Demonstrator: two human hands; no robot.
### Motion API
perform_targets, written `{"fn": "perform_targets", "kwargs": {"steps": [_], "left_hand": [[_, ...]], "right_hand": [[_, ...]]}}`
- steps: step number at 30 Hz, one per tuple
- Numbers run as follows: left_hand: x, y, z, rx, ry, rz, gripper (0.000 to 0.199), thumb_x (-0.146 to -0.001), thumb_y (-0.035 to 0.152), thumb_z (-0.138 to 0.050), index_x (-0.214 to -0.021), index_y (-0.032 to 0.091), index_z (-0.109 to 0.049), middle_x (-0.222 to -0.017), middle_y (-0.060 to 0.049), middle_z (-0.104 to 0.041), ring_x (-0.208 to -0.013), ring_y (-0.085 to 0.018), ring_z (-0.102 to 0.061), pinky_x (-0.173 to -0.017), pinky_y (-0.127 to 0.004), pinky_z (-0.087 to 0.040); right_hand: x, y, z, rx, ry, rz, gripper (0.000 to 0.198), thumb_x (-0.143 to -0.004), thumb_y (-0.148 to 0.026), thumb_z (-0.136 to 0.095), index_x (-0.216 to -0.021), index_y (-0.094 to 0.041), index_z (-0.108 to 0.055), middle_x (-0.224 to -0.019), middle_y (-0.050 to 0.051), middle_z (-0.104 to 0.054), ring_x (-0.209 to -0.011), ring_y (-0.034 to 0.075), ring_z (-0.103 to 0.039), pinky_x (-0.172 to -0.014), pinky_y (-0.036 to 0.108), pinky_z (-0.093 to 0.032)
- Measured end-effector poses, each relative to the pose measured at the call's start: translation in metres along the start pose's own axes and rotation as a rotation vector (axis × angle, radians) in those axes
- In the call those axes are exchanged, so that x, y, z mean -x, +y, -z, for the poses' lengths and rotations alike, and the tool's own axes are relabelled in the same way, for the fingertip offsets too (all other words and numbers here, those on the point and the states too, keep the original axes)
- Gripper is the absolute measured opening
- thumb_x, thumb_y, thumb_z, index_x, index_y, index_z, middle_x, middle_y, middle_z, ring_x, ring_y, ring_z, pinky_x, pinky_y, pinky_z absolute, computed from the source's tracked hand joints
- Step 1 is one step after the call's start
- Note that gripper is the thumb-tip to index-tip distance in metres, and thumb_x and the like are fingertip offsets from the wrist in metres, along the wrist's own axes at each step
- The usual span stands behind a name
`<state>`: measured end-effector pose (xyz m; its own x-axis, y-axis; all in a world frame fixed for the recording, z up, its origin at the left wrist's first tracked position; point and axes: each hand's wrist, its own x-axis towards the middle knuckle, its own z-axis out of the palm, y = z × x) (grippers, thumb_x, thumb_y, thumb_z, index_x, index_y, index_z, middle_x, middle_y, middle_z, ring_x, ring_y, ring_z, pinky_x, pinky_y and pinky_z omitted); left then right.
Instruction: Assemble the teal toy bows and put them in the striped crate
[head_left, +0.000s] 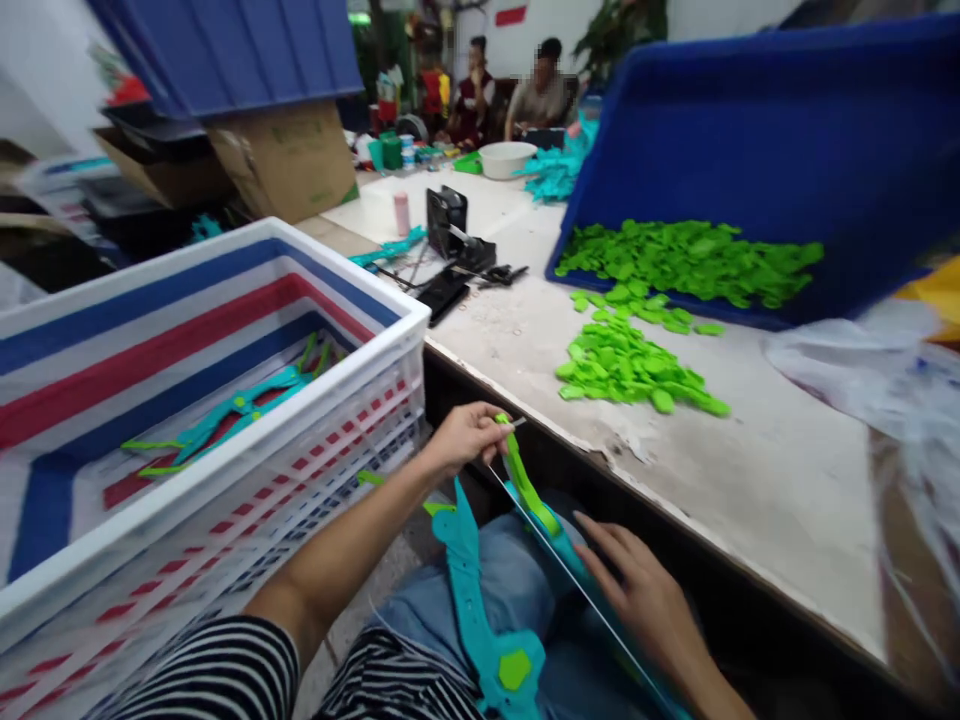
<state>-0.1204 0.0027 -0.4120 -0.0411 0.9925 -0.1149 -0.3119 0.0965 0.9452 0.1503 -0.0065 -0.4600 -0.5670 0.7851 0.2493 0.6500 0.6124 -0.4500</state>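
"While the left hand clamps its grip on the tip of a lime-green plastic arm, a thin white cord runs straight down below!"
"And the right hand?"
"Fingers apart, beside the turquoise plastic piece joined to that arm, above the denim-clad lap; whether they touch, I can't tell."
"Beyond?"
"Flat lime-green plastic pieces, heaped on the white counter."

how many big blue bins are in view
2: one blue bin at the upper left, above a cardboard box; the other blue bin tipped toward the viewer at the right, with green pieces inside. More may be hidden behind these.
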Motion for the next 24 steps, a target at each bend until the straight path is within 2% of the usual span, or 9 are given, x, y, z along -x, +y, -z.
{"fn": "perform_targets", "kwargs": {"steps": [3,5,8,11,16,21,24], "left_hand": [[0.009,-0.003,0.005,0.026,-0.015,0.006,0.047,-0.06,0.046,-0.076,-0.084,0.013,-0.054,-0.05,0.003,-0.061,-0.032,-0.006,-0.043,-0.036,-0.018,-0.028],[0.014,-0.004,0.009,0.031,-0.017,0.003,0.049,-0.059,0.048,-0.076,-0.085,0.013,-0.054,-0.051,0.003,-0.061,-0.033,-0.006,-0.044,-0.037,-0.019,-0.029],[0.021,-0.001,0.014,0.039,-0.008,0.006,0.052,-0.057,0.051,-0.076,-0.084,0.013,-0.054,-0.051,0.003,-0.061,-0.032,-0.005,-0.044,-0.037,-0.019,-0.03],[0.027,0.001,0.017,0.04,-0.004,0.008,0.053,-0.056,0.052,-0.076,-0.083,0.013,-0.053,-0.05,0.003,-0.06,-0.032,-0.005,-0.043,-0.036,-0.019,-0.029],[0.032,0.0,0.015,0.027,0.014,-0.015,0.05,-0.06,0.049,-0.075,-0.086,0.012,-0.055,-0.051,0.003,-0.06,-0.033,-0.005,-0.042,-0.037,-0.018,-0.029],[0.033,0.001,0.014,-0.013,-0.018,0.02,0.05,-0.063,0.049,-0.074,-0.089,0.013,-0.054,-0.053,0.002,-0.06,-0.035,-0.007,-0.046,-0.039,-0.018,-0.032],[0.034,0.005,0.015,-0.164,-0.025,0.059,0.046,-0.067,0.05,-0.07,-0.092,0.015,-0.055,-0.057,0.003,-0.059,-0.043,-0.01,-0.053,-0.044,-0.021,-0.038]], "right_hand": [[-0.058,-0.023,-0.002,-0.064,0.166,0.16,0.041,-0.089,-0.046,-0.046,-0.125,-0.031,-0.057,-0.102,0.008,-0.066,-0.092,0.023,-0.065,-0.081,0.037,-0.054],[-0.096,-0.042,-0.004,-0.141,0.175,0.24,0.039,-0.09,-0.046,-0.045,-0.122,-0.029,-0.058,-0.099,0.007,-0.067,-0.091,0.023,-0.064,-0.082,0.038,-0.053],[-0.13,-0.064,-0.009,-0.255,0.117,0.299,0.03,-0.089,-0.047,-0.047,-0.096,-0.026,-0.067,-0.084,0.006,-0.068,-0.081,0.022,-0.064,-0.075,0.036,-0.053],[-0.135,-0.075,-0.009,-0.32,0.088,0.283,0.028,-0.087,-0.046,-0.052,-0.077,-0.024,-0.065,-0.075,0.005,-0.066,-0.072,0.019,-0.063,-0.069,0.033,-0.052],[-0.13,-0.082,0.0,-0.37,0.057,0.226,0.021,-0.086,-0.04,-0.054,-0.084,-0.021,-0.065,-0.08,0.004,-0.067,-0.073,0.017,-0.062,-0.066,0.03,-0.05],[-0.126,-0.088,0.005,-0.322,0.048,0.28,0.016,-0.086,-0.029,-0.053,-0.075,-0.021,-0.062,-0.075,0.004,-0.064,-0.073,0.017,-0.059,-0.067,0.03,-0.048],[-0.121,-0.094,0.001,-0.293,0.096,0.33,0.015,-0.085,-0.023,-0.053,-0.072,-0.02,-0.059,-0.077,0.005,-0.061,-0.077,0.018,-0.058,-0.07,0.032,-0.047]]}}
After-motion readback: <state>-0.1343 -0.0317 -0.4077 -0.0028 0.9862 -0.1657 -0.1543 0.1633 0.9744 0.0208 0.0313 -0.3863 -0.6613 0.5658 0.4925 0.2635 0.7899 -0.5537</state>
